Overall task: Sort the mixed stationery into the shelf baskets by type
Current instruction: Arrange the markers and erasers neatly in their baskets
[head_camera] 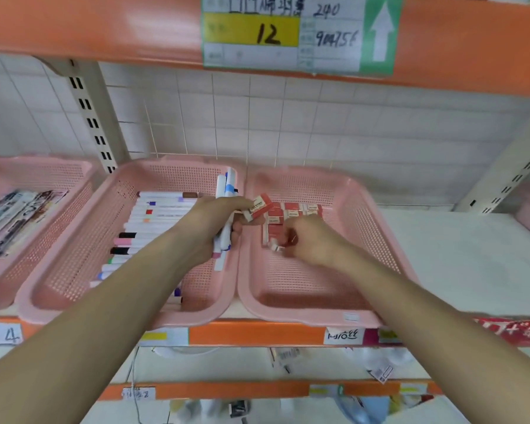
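Left hand (214,223) is doing double duty. Its grip is wrapping a bundle of markers (225,191) against the palm, and the fingertips are pinching one red eraser (259,206). Eraser is hovering over the left rim of the right basket (364,215), toward the shelf's (456,255) back edge, just left of the eraser pile (291,209). Its long axis is slanting up and right, pointing at the pile.

Right hand (311,240) is sitting in the right basket on the pile's near side, with fingers curling over loose erasers. It is blurry, so we cannot tell if that grip is pinching one or just nudging.

We are judging the step as dropping the eraser with its kind. The pile lies right of the left grip, a short way across the rim. The right hand is nearer the pile but busy.

Markers are running front-to-back, crossways to the marker row (153,215) lying left-right in the middle basket (83,234), directly below and left of the left hand. We are guessing they need a turn before going down.

Risk is markers slipping while the fingertips are letting go of the eraser.
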Demonstrator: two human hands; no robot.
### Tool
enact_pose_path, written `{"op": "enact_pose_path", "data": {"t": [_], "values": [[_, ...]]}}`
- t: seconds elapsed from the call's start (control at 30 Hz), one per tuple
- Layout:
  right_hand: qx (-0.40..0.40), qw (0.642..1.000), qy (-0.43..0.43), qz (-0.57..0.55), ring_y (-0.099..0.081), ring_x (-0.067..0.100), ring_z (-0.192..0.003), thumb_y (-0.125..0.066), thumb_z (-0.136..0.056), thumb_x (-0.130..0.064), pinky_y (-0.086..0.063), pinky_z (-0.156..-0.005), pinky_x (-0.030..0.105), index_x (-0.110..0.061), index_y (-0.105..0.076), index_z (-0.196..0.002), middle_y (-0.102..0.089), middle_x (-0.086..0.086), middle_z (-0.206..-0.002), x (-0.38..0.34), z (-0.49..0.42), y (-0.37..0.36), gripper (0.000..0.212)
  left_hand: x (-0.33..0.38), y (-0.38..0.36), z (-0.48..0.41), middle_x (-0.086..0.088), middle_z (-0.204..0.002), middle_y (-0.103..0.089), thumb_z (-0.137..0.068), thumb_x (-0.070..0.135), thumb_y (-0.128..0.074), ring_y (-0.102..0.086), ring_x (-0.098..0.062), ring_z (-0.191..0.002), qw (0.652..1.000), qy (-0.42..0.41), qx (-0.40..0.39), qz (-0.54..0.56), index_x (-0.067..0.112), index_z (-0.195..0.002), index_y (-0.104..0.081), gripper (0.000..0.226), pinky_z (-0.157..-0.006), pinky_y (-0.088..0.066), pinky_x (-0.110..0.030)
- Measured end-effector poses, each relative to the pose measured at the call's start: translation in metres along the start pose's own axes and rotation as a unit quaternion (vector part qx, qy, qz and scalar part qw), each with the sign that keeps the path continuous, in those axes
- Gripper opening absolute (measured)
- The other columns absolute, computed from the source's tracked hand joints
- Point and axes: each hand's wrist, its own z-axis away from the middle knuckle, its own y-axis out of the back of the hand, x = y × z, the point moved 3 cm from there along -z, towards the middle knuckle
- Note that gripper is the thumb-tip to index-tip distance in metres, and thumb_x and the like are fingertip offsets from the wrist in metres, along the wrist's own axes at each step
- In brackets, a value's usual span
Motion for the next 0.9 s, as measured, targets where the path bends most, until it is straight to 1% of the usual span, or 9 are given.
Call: {"op": "enact_pose_path", "data": {"t": [0.13, 0.3, 0.4, 0.57, 0.67, 0.73, 0.8, 0.87, 0.9], "values": [[-0.034, 0.995, 0.005, 0.093, -0.063, 0.022, -0.084, -0.065, -0.083, -0.005, -0.053, -0.080, 0.034, -0.015, -0.064, -0.083, -0.066, 0.005, -0.090, -0.004, -0.005, -0.021, 0.010, -0.001, 0.002, 0.001, -0.020, -0.093, -0.075, -0.090, 0.012, -0.061, -0.039, -0.010, -0.041, 1.000, 0.006, -0.008, -0.011, 0.005, -0.096, -0.059, 0.010, -0.040, -0.037, -0.016], [-0.039, 0.992, 0.010, 0.123, -0.063, 0.022, -0.078, -0.064, -0.083, -0.004, -0.049, -0.068, 0.029, -0.019, -0.052, -0.067, -0.062, 0.004, -0.081, -0.007, -0.012, -0.023, 0.025, -0.003, 0.010, 0.002, -0.038, -0.113, -0.062, -0.089, 0.015, -0.065, -0.041, -0.013, -0.042, 0.999, -0.005, 0.012, -0.030, -0.002, -0.106, -0.064, 0.024, -0.046, -0.037, -0.022], [-0.053, 0.991, 0.006, 0.121, -0.066, 0.023, -0.082, -0.067, -0.082, -0.005, -0.054, -0.076, 0.032, -0.019, -0.053, -0.067, -0.065, 0.006, -0.085, -0.008, -0.018, -0.023, 0.025, -0.002, 0.011, 0.004, -0.039, -0.117, -0.058, -0.088, 0.017, -0.067, -0.041, -0.015, -0.045, 0.999, -0.007, 0.013, -0.039, 0.001, -0.102, -0.065, 0.022, -0.051, -0.033, -0.026], [-0.055, 0.995, -0.004, 0.086, -0.067, 0.023, -0.088, -0.077, -0.078, -0.008, -0.052, -0.081, 0.030, -0.023, -0.055, -0.067, -0.067, 0.004, -0.089, -0.006, -0.025, -0.022, 0.028, -0.002, 0.014, 0.006, -0.034, -0.106, -0.067, -0.087, 0.011, -0.066, -0.041, -0.011, -0.041, 0.999, -0.014, 0.017, -0.037, 0.001, -0.095, -0.063, 0.013, -0.040, -0.037, -0.019], [-0.038, 0.997, -0.001, 0.068, -0.066, 0.021, -0.089, -0.076, -0.079, -0.011, -0.054, -0.084, 0.033, -0.015, -0.069, -0.086, -0.068, 0.004, -0.093, -0.003, -0.023, -0.014, 0.011, -0.002, 0.014, 0.007, -0.020, -0.089, -0.075, -0.088, 0.011, -0.064, -0.041, -0.008, -0.041, 0.999, -0.013, 0.013, -0.044, 0.004, -0.090, -0.062, 0.007, -0.039, -0.038, -0.017], [0.025, 0.999, 0.017, 0.042, -0.064, 0.015, -0.086, -0.077, -0.078, -0.015, -0.053, -0.077, 0.027, -0.016, -0.068, -0.096, -0.067, -0.001, -0.093, -0.003, -0.019, 0.001, 0.020, -0.003, 0.014, 0.007, -0.022, -0.090, -0.075, -0.087, 0.011, -0.065, -0.041, -0.009, -0.042, 0.998, -0.016, 0.017, -0.058, 0.004, -0.092, -0.063, 0.009, -0.042, -0.038, -0.018], [0.075, 0.995, 0.051, -0.031, -0.058, -0.002, -0.086, -0.085, -0.072, -0.024, -0.043, -0.069, 0.008, -0.026, -0.065, -0.110, -0.063, -0.013, -0.100, -0.009, -0.008, 0.020, 0.042, -0.002, 0.011, 0.009, -0.022, -0.095, -0.074, -0.082, 0.010, -0.067, -0.040, -0.012, -0.046, 0.996, -0.025, 0.022, -0.081, 0.006, -0.089, -0.063, 0.008, -0.048, -0.037, -0.022], [0.094, 0.989, 0.093, -0.061, -0.054, -0.007, -0.091, -0.086, -0.071, -0.033, -0.038, -0.074, 0.003, -0.031, -0.061, -0.126, -0.060, -0.019, -0.110, -0.017, 0.006, 0.035, 0.059, -0.001, 0.006, 0.011, -0.018, -0.087, -0.076, -0.080, 0.011, -0.067, -0.040, -0.015, -0.050, 0.994, -0.043, 0.019, -0.102, 0.008, -0.088, -0.061, 0.011, -0.051, -0.037, -0.025], [0.100, 0.987, 0.111, -0.052, -0.054, -0.005, -0.093, -0.084, -0.073, -0.035, -0.038, -0.078, 0.004, -0.031, -0.061, -0.128, -0.060, -0.018, -0.113, -0.020, 0.012, 0.040, 0.060, 0.000, 0.002, 0.012, -0.018, -0.081, -0.074, -0.078, 0.012, -0.069, -0.041, -0.016, -0.052, 0.992, -0.052, 0.019, -0.113, 0.009, -0.087, -0.061, 0.012, -0.051, -0.037, -0.026]]}}
